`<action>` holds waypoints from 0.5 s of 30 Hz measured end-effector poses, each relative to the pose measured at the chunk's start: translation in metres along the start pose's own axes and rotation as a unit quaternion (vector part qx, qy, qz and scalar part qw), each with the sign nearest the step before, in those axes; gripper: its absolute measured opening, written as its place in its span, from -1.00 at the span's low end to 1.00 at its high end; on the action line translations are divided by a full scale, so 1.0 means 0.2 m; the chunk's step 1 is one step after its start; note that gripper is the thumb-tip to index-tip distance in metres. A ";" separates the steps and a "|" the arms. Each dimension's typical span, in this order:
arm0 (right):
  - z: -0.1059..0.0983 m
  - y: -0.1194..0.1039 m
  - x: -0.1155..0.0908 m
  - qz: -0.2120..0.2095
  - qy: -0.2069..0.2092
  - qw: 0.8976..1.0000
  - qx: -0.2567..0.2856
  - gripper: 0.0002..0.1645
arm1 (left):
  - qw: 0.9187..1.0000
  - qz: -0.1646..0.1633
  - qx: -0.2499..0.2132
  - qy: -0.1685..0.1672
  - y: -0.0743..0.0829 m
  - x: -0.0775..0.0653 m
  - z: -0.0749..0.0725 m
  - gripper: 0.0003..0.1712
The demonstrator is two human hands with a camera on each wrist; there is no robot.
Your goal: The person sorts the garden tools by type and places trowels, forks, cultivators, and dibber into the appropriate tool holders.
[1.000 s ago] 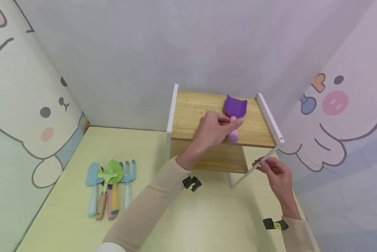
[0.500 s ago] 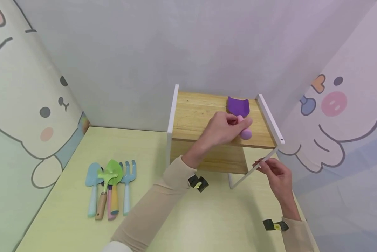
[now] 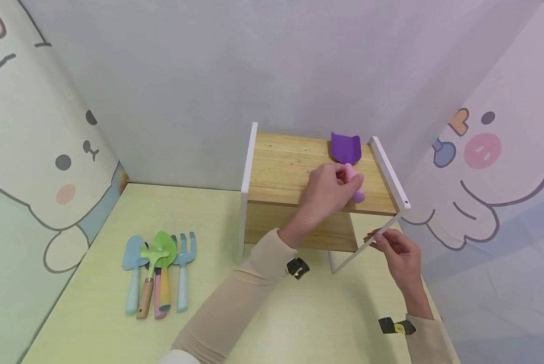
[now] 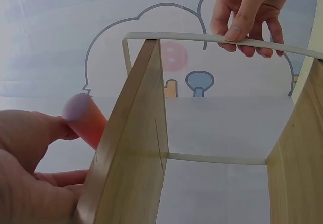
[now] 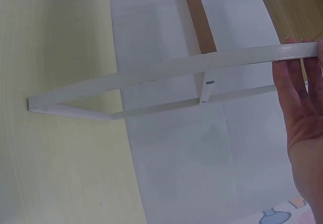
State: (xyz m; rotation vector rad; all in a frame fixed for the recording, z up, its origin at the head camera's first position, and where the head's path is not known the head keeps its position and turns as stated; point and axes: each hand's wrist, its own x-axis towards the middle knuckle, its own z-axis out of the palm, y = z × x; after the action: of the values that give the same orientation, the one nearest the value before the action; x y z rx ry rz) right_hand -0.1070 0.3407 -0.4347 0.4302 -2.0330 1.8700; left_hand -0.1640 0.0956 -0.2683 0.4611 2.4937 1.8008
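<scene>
My left hand pinches the pink handle of a purple-bladed toy shovel over the right part of the wooden shelf's upper board. Its blade points to the back wall; whether the shovel touches the board I cannot tell. In the left wrist view, the handle shows at the board's front edge, the blade hidden behind the board. On the right side of the shelf, my right hand holds the white side frame, with thumb and fingers on either side of the bar in the left wrist view.
On the yellowish table, several toy garden tools lie bunched at the left, among them a blue fork, a green-headed rake and a blue shovel. The shelf's lower board sits beneath the upper one. Printed curtains surround the table.
My left hand has moved to the right with the shovel, and the blade has shifted right and slightly farther back. The right hand stays on the frame.
</scene>
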 end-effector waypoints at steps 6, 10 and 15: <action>0.00 0.01 0.00 -0.003 0.000 1.000 -0.002 -0.84 | 0.999 0.015 0.038 0.021 -0.01 0.01 0.04 -0.68; 0.00 0.01 0.00 -0.001 0.003 1.000 -0.008 -0.84 | 0.997 0.028 0.064 0.032 -0.01 0.01 0.06 -0.69; 0.00 0.01 0.00 -0.003 0.003 1.000 -0.010 -0.82 | 0.997 0.027 0.067 0.041 -0.01 0.01 0.06 -0.72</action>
State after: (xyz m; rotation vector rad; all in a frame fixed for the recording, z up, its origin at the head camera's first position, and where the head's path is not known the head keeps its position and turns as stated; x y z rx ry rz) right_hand -0.1081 0.3407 -0.4365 0.4242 -2.0432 1.8447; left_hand -0.1649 0.1064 -0.2725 0.4749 2.6947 1.7113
